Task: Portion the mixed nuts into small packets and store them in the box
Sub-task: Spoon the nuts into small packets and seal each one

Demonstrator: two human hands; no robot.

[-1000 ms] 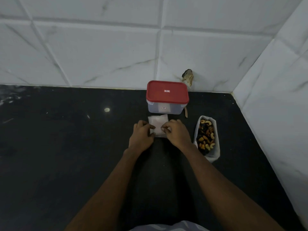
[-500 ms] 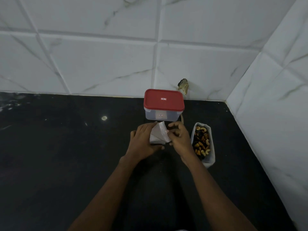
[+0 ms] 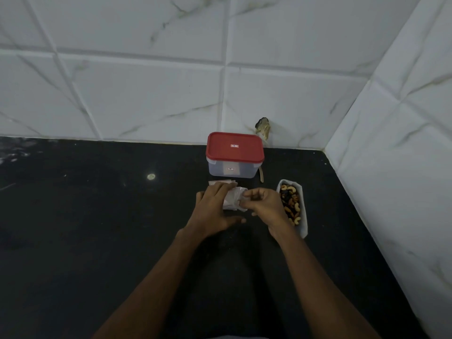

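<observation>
Box (image 3: 234,155): red lid on, against the wall.
Packet (image 3: 233,198): just in front of the box, crumpled, axis unclear.
My left hand (image 3: 215,209): fingers closed on the packet.
My right hand (image 3: 264,206): pinching its edge.
Nuts tray (image 3: 304,216): right of the box, long axis running away from me.

Your left hand (image 3: 215,211) covers most of the packet (image 3: 233,199); your right hand (image 3: 265,206) hides the near-left nuts in the bag (image 3: 303,216). Box (image 3: 232,168) labels blur.
</observation>
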